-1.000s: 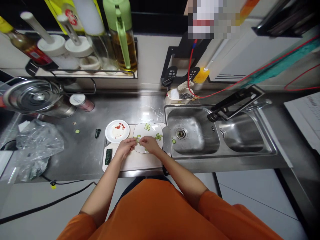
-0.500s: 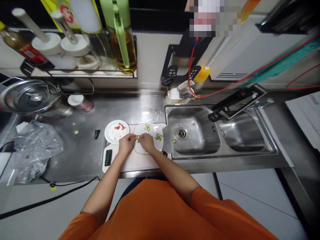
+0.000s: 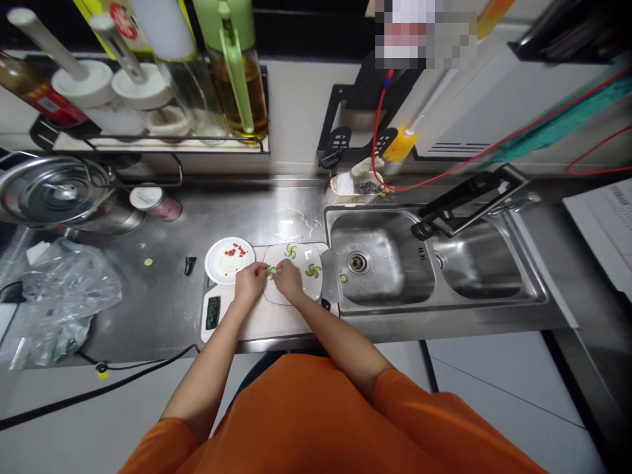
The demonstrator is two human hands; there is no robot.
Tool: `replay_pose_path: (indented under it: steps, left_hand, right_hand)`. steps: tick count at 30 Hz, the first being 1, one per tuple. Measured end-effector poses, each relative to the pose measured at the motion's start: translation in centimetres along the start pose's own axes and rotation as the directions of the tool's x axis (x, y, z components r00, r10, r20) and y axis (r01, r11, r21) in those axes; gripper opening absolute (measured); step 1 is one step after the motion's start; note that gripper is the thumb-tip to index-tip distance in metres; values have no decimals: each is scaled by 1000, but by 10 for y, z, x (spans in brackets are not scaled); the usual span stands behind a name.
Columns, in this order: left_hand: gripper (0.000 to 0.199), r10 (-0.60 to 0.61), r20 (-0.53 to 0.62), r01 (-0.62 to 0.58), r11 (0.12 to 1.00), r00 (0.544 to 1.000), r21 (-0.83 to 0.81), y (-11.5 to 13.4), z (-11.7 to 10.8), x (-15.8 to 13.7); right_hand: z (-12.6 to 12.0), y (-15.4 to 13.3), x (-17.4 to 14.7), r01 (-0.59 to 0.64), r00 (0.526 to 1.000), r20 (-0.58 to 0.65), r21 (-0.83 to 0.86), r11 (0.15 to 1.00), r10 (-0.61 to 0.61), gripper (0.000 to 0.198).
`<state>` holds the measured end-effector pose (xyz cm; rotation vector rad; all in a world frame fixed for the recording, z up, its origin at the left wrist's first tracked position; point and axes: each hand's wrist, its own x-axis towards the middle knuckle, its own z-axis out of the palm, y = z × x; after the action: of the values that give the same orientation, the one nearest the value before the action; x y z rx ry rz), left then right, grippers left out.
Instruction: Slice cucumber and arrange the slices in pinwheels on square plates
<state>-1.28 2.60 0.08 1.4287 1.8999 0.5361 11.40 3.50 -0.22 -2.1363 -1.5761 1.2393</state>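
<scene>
My left hand and my right hand meet over the left side of a white square plate, fingertips pinched on thin green cucumber slices between them. My fingers partly hide these slices. On the same plate lie two pinwheels of cucumber slices, one at the far edge and one on the right. A round white plate with small red pieces stands beside my left hand. Under the square plate is a pale cutting board, with a dark green cucumber piece at its left end.
A knife blade lies right of the square plate, near a cucumber slice at the edge of the double sink. Cucumber end, plastic bag, jar and lidded pot occupy the left counter.
My hands stay over the left side of the square plate, with only slight finger movement at the cucumber slices. The view has shifted a little.
</scene>
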Motion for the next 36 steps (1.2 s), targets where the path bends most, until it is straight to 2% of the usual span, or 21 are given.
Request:
replay_pose_path:
  steps: [10, 18, 26, 36]
  left_hand:
    - [20, 50, 19, -51, 997, 999, 57, 2, 2, 4]
    - [22, 76, 17, -78, 974, 997, 214, 4, 5, 4]
    - [21, 36, 7, -36, 949, 999, 313, 12, 6, 0]
    - [20, 49, 22, -54, 925, 999, 375, 12, 6, -2]
  right_hand:
    - [-2, -3, 0, -11, 1000, 10, -44, 999, 11, 15]
    - [0, -3, 1, 38, 999, 39, -139, 990, -33, 14]
    - [1, -6, -1, 119, 993, 22, -228, 966, -117, 18]
    - [1, -2, 0, 202, 979, 9, -251, 947, -206, 17]
